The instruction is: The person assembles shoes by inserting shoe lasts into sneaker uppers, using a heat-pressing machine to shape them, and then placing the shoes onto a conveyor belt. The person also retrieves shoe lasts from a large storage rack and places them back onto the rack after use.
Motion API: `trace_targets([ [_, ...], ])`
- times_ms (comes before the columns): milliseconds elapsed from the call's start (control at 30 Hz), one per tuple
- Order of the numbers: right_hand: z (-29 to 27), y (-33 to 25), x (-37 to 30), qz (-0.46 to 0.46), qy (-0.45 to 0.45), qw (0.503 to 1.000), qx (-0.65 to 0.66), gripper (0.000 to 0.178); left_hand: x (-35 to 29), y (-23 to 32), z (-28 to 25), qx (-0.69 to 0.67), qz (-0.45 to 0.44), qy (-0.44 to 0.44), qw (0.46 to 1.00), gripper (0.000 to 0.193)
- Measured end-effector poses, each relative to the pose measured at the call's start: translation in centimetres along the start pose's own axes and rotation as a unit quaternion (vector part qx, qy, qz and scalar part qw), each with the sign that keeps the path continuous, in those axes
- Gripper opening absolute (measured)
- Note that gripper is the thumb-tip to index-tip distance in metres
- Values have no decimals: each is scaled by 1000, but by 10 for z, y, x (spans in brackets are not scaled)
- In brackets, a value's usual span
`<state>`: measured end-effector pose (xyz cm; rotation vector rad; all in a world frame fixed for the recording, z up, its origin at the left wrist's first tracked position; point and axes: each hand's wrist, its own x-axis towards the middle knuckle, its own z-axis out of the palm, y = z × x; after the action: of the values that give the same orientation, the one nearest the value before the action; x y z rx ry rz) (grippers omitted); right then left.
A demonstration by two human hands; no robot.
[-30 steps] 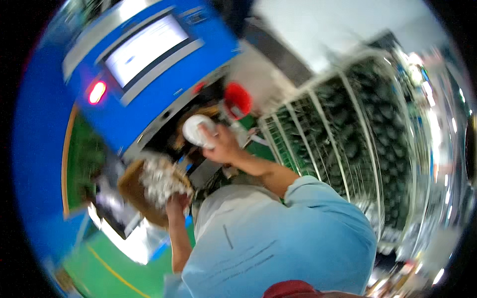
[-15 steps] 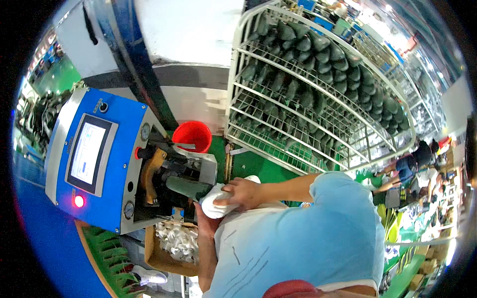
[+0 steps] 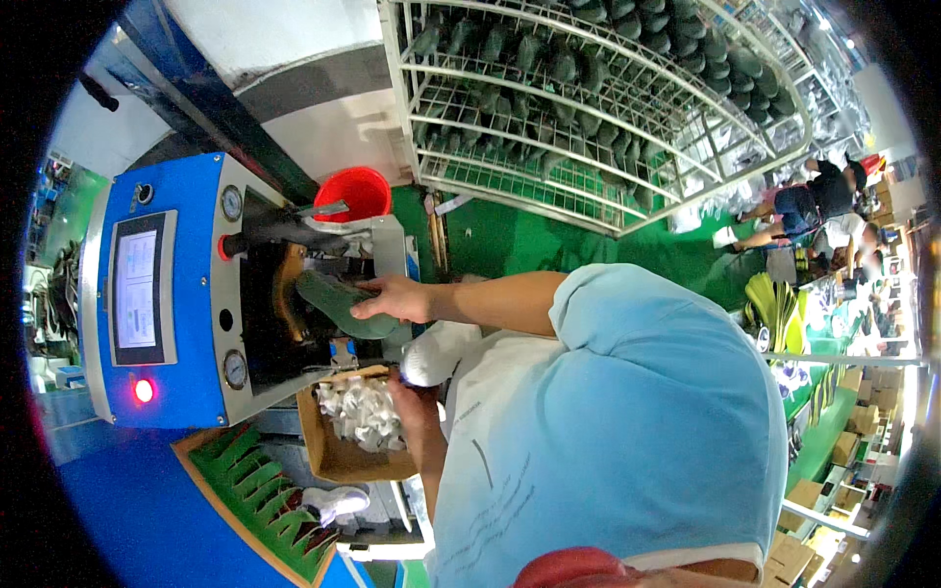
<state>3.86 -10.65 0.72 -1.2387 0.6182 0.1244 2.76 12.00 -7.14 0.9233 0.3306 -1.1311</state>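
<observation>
My right hand closes its fingers and thumb round the lower part of a dark green shoe last at the opening of a blue machine. Just below it, my left hand has hold of a white shoe upper close to my shirt. Part of the left fingers is hidden behind the upper. Inside the machine, beside the last, a curved tan pad shows.
A cardboard box of small white pieces stands below my left hand. Beyond the machine are a red bucket and a white wire rack of dark green lasts. A white shoe lies beside a green board.
My right hand has left the white upper and now grips the green last, which sits clear of the upper. My left hand keeps the upper, lower down. The view has shifted.
</observation>
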Motion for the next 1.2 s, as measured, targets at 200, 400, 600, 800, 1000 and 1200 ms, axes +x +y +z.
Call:
trace_targets([
  [200,-35,10,-32,-54,-94,969,224,78,-40,26,-12,28,36,43,998,62],
  [400,-126,19,-100,-94,40,975,-196,72,-48,25,47,322,89,98,938,70],
  [600,-224,-3,-207,-74,230,933,-268,70,15,10,112,406,54,95,907,68],
  [800,-325,10,-292,-175,492,802,-289,66,65,-24,195,493,83,36,865,44],
  [1000,-404,17,-398,-58,600,776,-185,68,73,-57,265,480,99,56,870,39],
  [1200,-450,-2,-478,-215,657,717,-89,67,100,-65,303,533,65,11,844,21],
])
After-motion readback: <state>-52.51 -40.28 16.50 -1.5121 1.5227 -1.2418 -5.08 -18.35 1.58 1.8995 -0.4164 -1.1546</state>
